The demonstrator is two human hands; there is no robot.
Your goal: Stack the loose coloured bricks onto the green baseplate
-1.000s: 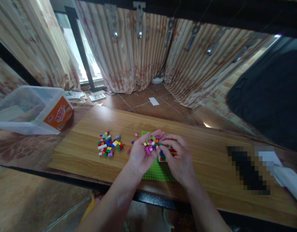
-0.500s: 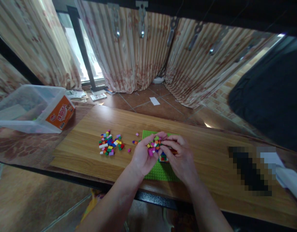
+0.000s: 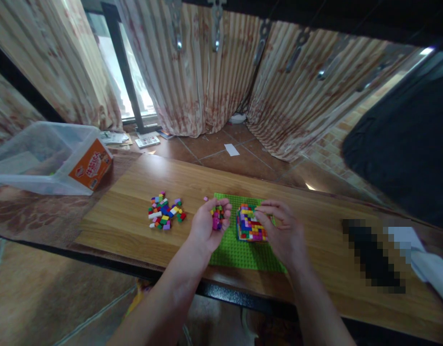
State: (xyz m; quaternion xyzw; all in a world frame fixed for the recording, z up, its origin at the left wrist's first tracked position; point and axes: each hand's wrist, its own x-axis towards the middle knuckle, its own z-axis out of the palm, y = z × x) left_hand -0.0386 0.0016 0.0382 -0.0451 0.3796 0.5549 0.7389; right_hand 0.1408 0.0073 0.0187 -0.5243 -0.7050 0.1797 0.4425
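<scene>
My left hand (image 3: 207, 226) is cupped around a handful of small toy bricks (image 3: 217, 218), pink, orange and green among them. It hovers over the left edge of a green studded baseplate (image 3: 228, 252). On that plate stands a block built of many coloured bricks (image 3: 249, 223), its right part covered by my right hand (image 3: 284, 230). The thumb and forefinger of my right hand are pinched together above the top of the built block. Whatever lies between those fingertips is too small to make out.
A loose pile of coloured bricks (image 3: 165, 211) lies on the wooden board (image 3: 127, 226) to the left, with a single pink brick (image 3: 206, 198) nearer the plate. A clear plastic bin (image 3: 44, 185) with an orange label stands at the far left. A pixelated dark patch (image 3: 373, 257) is at the right.
My hands have moved apart. The left one has drawn back left and curled around its bricks, while the right has shifted from that palm to above the built block, which now shows more.
</scene>
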